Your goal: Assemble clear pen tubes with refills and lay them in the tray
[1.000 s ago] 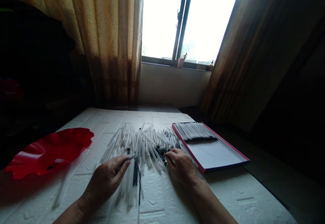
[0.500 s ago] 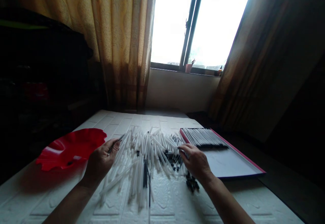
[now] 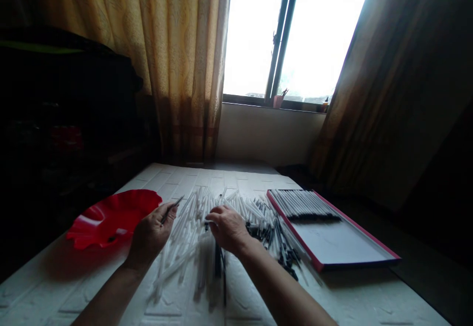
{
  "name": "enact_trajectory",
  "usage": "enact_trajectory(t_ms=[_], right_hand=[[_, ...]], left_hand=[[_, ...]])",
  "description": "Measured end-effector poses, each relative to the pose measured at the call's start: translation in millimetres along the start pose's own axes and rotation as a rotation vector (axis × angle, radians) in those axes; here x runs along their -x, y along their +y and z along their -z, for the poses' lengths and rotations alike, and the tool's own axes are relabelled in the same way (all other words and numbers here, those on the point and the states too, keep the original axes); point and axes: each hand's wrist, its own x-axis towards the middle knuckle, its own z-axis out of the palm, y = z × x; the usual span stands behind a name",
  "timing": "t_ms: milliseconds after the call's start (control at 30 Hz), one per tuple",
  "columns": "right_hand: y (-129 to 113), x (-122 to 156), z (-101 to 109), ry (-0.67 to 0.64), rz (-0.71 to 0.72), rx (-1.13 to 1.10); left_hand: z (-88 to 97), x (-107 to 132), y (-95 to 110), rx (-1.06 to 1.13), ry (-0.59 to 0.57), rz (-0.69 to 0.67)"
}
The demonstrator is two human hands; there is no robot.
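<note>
My left hand (image 3: 153, 232) is closed around a thin dark pen-like stick (image 3: 172, 210), whose tip points up and right. It hovers between the red dish and the heap of pen parts. Over the middle of the heap is my right hand (image 3: 228, 228), thumb and fingers drawn together; whatever lies between them is hidden. Under and around it are many white pen barrels (image 3: 181, 247), loosely piled. Small black pen caps (image 3: 264, 232) are heaped right of the hand. Dark thin sticks (image 3: 218, 262) lie below the right hand, partly covered by it.
At the left stands a red wavy-rimmed dish (image 3: 96, 222) with small bits inside. A shallow pink-edged box (image 3: 295, 242) on the right holds a row of white pens with black ends (image 3: 303, 203). All rest on a white brick-patterned tabletop (image 3: 177, 175).
My right hand has moved left, from the black caps to the middle of the pile. The left hand keeps the stick and stays by the dish. The view has shifted slightly.
</note>
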Motion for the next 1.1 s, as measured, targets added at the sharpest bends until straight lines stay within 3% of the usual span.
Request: enact_trajectory(t_ms=[200, 433, 600, 867, 967, 1100], right_hand=[[-14, -33, -28, -0.14, -0.026, 0.062], [-14, -44, -33, -0.178, -0.053, 0.052], [-14, -29, -26, -0.085, -0.094, -0.012], [27, 17, -2, -0.008, -0.247, -0.043], [15, 10, 0, -0.04, -0.205, -0.037], [-19, -17, -10, -0.191, -0.136, 0.001]], left_hand=[[-9.1, 3, -8, -0.034, -0.009, -0.056], [-10.1, 4, -8, -0.057, -0.021, -0.098], [-13.9, 10, -1, -0.041, -0.056, -0.158], [-24.0, 23, 12, -0.008, -0.11, -0.215], [-20.0, 18, 9, -0.021, -0.092, -0.192], [-17.7, 14, 3, -0.05, -0.086, -0.171]])
